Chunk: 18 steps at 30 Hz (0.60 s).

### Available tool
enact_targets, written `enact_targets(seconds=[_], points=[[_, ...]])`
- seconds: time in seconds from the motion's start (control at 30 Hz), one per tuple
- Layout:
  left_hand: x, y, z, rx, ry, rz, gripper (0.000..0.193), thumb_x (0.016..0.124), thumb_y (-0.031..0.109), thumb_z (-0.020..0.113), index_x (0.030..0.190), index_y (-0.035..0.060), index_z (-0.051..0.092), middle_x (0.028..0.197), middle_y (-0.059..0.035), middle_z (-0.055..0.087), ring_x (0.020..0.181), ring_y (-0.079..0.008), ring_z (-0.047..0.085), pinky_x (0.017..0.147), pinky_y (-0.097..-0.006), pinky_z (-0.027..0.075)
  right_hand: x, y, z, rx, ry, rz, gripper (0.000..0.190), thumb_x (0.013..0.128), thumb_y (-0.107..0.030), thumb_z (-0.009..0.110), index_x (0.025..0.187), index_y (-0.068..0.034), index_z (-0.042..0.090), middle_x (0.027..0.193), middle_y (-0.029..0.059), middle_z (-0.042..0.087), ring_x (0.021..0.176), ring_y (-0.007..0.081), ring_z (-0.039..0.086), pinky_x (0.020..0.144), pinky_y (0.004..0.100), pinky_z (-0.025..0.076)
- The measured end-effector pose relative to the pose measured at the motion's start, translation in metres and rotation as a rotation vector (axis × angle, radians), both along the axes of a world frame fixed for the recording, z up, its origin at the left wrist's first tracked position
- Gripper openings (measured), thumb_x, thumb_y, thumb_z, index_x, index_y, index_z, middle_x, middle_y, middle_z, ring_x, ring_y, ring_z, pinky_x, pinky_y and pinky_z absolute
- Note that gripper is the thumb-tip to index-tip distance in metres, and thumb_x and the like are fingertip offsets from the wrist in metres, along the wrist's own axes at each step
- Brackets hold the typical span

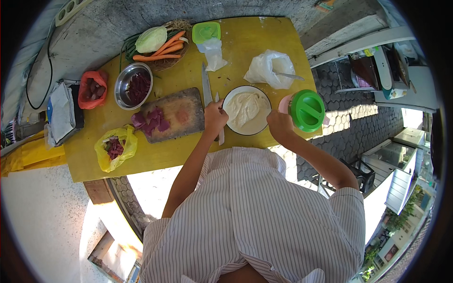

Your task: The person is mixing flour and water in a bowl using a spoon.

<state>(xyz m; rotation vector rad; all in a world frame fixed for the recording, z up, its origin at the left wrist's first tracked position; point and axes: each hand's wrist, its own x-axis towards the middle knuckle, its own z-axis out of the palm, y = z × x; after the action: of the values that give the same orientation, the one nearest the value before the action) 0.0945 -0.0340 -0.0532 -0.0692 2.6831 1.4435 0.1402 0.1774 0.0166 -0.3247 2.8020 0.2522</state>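
A white enamel bowl with a dark rim (266, 123) holds thick pale batter (246, 106). My left hand (216, 118) grips the bowl's left rim, and my right hand (279, 123) grips its right rim. Beneath my left hand lies a small knife (221, 136); a large knife (206, 81) lies just left of it. Further left, a worn wooden cutting board (191, 120) bears purple slices (154, 122). Beyond the bowl stands an open plastic bag of white powder (263, 69) with a spoon handle (292, 76) sticking out. A green-lidded container (308, 110) is right of my right hand.
Purple strips fill part of a metal bowl (118, 95). Cabbage (151, 40) and carrots (157, 57) lie at the back left. Near them are a red bag (85, 100), a yellow bag (129, 148) with scraps and a green-lidded box (206, 32). A concrete wall (244, 7) borders the yellow table (95, 159).
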Motion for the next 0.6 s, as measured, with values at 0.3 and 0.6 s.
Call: enact_targets(seconds=[0.3,0.6], points=[[-0.001,-0.006,0.0,0.057,-0.055,-0.008,0.035,0.067,-0.002,0.056,0.101,0.0025,0.064,0.078,-0.0216,0.059,0.068,-0.0302,0.061,0.062,-0.0333,0.048,0.015,-0.029,-0.025,-0.681,-0.008,-0.512,0.021,0.077,-0.017,0.051,0.068,0.0,0.058,0.072,0.0224,0.059,0.068,0.0426,0.057,0.064,0.0479,0.047],[0.0,-0.002,0.0,-0.072,-0.006,-0.072,0.031,0.068,-0.003,0.054,0.097,0.0,0.064,0.083,-0.0232,0.056,0.073,-0.0354,0.058,0.064,-0.0382,0.047,0.012,-0.012,-0.029,-0.554,-0.046,-0.488,0.024,0.081,-0.016,0.05,0.068,0.0,0.062,0.07,0.023,0.059,0.066,0.0375,0.06,0.062,0.0466,0.048]])
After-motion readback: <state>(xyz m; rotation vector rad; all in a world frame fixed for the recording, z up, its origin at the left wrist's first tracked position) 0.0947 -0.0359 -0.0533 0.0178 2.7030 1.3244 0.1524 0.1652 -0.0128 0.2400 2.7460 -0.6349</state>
